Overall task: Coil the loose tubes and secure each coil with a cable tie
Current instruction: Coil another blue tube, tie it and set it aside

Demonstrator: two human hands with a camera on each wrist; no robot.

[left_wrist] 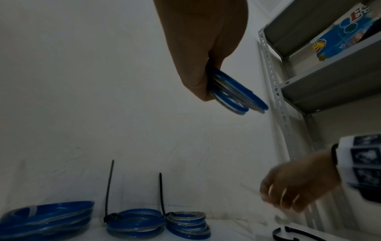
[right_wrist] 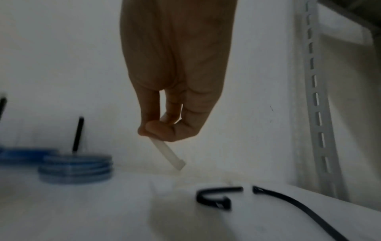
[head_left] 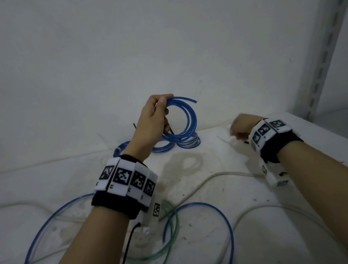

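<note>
My left hand (head_left: pixel 155 116) holds a small coil of blue tube (head_left: pixel 185 116) upright above the back of the white table; the same blue coil (left_wrist: pixel 233 93) shows pinched in the fingers in the left wrist view. To the right, my right hand (head_left: pixel 239 131) is low over the table and pinches a white cable tie (right_wrist: pixel 168 154) between thumb and fingers, its head end pointing down. Three tied blue coils (left_wrist: pixel 136 224) lie along the wall, two with black tie tails (left_wrist: pixel 160 194) sticking up.
Loose blue (head_left: pixel 201 204), green (head_left: pixel 171 233) and clear (head_left: pixel 230 174) tubes sprawl over the front of the table. Black cable ties (right_wrist: pixel 214 197) lie at the right near the slotted shelf upright (head_left: pixel 326 61). Shelves (left_wrist: pixel 329 78) stand at the right.
</note>
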